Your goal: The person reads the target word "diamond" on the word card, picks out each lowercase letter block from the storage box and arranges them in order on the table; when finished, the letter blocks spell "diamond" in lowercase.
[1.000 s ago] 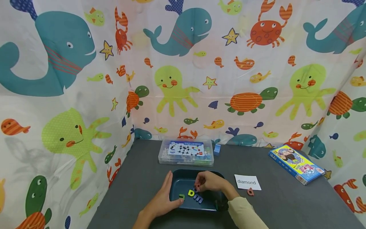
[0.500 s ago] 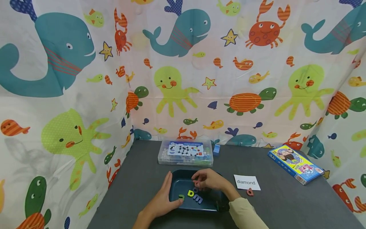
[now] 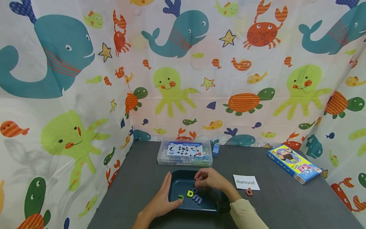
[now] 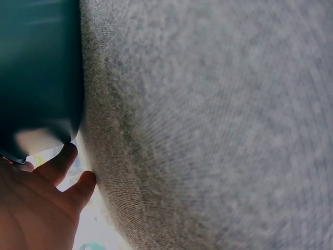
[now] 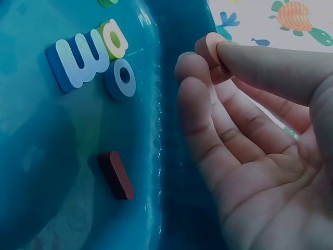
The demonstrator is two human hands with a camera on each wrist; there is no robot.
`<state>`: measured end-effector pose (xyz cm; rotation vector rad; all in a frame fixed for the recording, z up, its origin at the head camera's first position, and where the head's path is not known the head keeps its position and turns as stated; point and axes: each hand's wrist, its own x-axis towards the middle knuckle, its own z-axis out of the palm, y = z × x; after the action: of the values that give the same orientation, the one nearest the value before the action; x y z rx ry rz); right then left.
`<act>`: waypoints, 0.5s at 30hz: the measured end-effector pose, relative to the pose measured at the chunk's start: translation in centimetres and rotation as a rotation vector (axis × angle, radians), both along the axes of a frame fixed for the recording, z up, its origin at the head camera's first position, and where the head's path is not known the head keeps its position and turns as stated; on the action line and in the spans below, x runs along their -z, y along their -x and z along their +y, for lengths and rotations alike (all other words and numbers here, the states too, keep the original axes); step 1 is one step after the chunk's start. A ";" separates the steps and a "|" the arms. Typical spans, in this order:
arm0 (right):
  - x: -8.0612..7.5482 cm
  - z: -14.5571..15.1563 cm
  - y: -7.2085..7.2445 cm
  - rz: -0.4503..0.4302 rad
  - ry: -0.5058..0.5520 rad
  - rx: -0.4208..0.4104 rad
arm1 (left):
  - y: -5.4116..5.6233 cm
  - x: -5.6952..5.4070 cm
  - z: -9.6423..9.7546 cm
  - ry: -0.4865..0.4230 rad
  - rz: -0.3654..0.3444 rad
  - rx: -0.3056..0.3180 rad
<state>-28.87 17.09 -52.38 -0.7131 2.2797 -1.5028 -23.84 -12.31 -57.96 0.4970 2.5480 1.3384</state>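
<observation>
My right hand [image 3: 213, 178] pinches a pinkish letter piece [image 5: 209, 49] between thumb and fingertips, above the blue tray [image 3: 180, 184]; its shape is too covered to name. My left hand [image 3: 161, 195] is spread along the tray's left side, fingers straight, thumb over the near edge. Step in hand, as I judge it: picking letters to match the printed card [image 3: 246, 182]. Next move would call for checking this piece, then carrying it right, beside the reddish letter [image 3: 249, 191] at the card's lower edge, without loosening the pinch. Readings: card, "diamond", lower case; in the tray, m [image 3: 197, 199], o [image 3: 195, 190], probably a yellow a [image 3: 190, 193]; a dark red bar [image 5: 116, 175] could be i or l. Lettering on the clear case's label [image 3: 185, 149] and the blue-yellow box [image 3: 294, 163]: illegible, no brand recorded.
</observation>
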 end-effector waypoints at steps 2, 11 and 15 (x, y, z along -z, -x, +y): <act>0.1 0.2 0.0 -0.002 0.017 0.002 | 0.0 0.0 0.0 -0.001 -0.002 0.002; 0.1 0.9 -0.1 -0.066 0.113 0.026 | 0.1 0.1 0.0 0.005 -0.007 0.001; -0.1 1.3 -0.3 -0.056 0.126 0.036 | 0.1 0.0 0.1 0.014 -0.006 -0.006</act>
<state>-28.57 18.39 -52.24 -0.6587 2.1829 -1.6738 -23.90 -12.25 -57.91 0.4821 2.5539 1.3215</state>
